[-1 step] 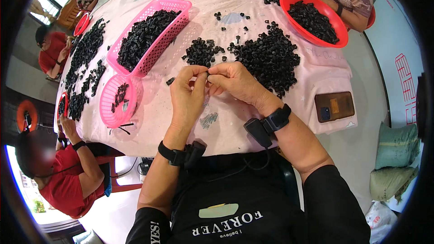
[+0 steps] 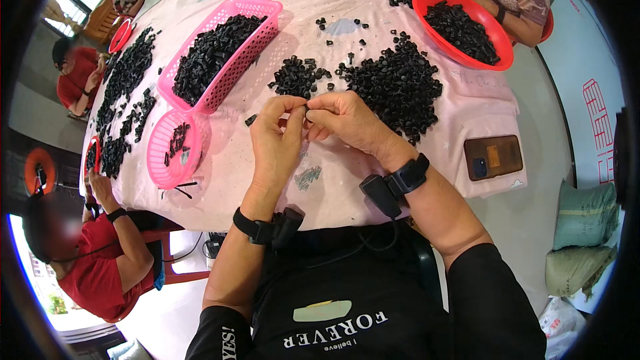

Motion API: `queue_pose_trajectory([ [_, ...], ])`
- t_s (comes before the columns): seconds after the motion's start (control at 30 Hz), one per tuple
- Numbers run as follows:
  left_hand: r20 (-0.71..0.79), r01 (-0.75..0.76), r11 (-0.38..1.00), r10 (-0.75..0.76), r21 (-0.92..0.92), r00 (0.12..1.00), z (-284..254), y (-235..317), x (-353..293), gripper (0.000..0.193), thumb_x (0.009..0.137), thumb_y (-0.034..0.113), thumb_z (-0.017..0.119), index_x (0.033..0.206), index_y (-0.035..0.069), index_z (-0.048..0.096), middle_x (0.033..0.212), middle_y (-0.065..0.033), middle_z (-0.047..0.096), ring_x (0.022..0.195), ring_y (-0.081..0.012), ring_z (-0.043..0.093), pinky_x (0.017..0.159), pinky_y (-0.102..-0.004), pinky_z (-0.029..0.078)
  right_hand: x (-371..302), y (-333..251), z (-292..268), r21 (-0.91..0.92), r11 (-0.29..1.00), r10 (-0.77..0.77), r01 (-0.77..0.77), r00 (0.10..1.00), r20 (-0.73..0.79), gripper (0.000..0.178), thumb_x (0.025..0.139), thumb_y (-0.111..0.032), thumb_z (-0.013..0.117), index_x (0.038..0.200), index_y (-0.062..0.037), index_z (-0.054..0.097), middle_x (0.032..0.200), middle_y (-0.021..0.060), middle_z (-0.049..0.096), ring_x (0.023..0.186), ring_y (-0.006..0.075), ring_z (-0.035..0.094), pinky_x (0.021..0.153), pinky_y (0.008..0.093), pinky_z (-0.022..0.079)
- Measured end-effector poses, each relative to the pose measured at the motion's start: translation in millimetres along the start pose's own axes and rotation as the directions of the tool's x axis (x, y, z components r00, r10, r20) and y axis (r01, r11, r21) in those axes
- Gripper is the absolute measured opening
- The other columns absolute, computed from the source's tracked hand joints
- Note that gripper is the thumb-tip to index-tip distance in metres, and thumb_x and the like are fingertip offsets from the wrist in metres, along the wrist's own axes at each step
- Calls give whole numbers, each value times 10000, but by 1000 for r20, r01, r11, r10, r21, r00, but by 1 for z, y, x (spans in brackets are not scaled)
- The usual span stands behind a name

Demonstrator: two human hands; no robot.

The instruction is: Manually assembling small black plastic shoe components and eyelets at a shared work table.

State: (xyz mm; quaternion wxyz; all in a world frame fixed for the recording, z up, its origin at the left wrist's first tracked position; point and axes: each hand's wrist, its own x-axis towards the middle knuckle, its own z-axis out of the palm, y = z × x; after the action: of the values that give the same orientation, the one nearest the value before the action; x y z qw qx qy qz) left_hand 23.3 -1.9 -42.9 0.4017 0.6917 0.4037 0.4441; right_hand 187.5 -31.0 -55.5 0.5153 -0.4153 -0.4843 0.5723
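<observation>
My left hand [image 2: 275,135] and my right hand [image 2: 355,122] meet over the table, thumbs and forefingers pinched together. Between their fingertips is a small black part [image 2: 306,110], mostly covered, so its exact shape cannot be made out. Just beyond my hands lies a small heap of black pieces [image 2: 295,77]. A larger heap of small black plastic pieces [image 2: 393,87] spreads beyond my right hand. One loose black piece [image 2: 251,120] rests on the cloth beside my left hand.
Left of my hands stand a long pink basket [image 2: 230,83] full of black parts and a round pink basket [image 2: 155,160] holding a few. A red tray [image 2: 500,53] of black parts is at far right; a phone [image 2: 493,157] lies nearer. Other people sit around the table.
</observation>
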Motion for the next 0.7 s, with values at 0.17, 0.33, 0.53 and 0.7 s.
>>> queue_pose_trajectory([
  [0.17,14,-137,986,137,96,991,2,5,0,117,939,2,611,1023,-7,692,967,-77,673,713,-141,682,672,-261,521,-4,-7,-1,19,999,48,-47,998,-29,202,997,-145,614,1033,35,698,877,88,721,752,153,730,652,243,584],
  [0.33,138,-143,985,129,95,982,-6,11,1,233,893,48,665,1122,3,668,1033,-101,670,894,-190,680,774,-319,524,-4,-11,-3,20,996,87,-86,994,-64,207,985,-179,619,990,2,719,834,64,715,705,108,706,615,215,554],
  [0.53,215,-382,857,324,345,921,-5,11,-2,417,805,83,746,1198,-14,649,1095,-173,681,965,-303,669,857,-360,523,-3,-8,-4,-15,1000,-1,0,999,-45,211,972,-178,625,927,-9,743,777,17,692,652,46,624,583,208,522],
  [0.7,215,-346,848,280,401,936,-9,12,0,423,790,75,759,1188,-16,650,1094,-200,676,970,-337,677,857,-380,529,-4,-13,3,-39,997,68,-70,996,-63,228,983,-192,625,950,1,740,795,18,700,667,52,631,600,209,530],
])
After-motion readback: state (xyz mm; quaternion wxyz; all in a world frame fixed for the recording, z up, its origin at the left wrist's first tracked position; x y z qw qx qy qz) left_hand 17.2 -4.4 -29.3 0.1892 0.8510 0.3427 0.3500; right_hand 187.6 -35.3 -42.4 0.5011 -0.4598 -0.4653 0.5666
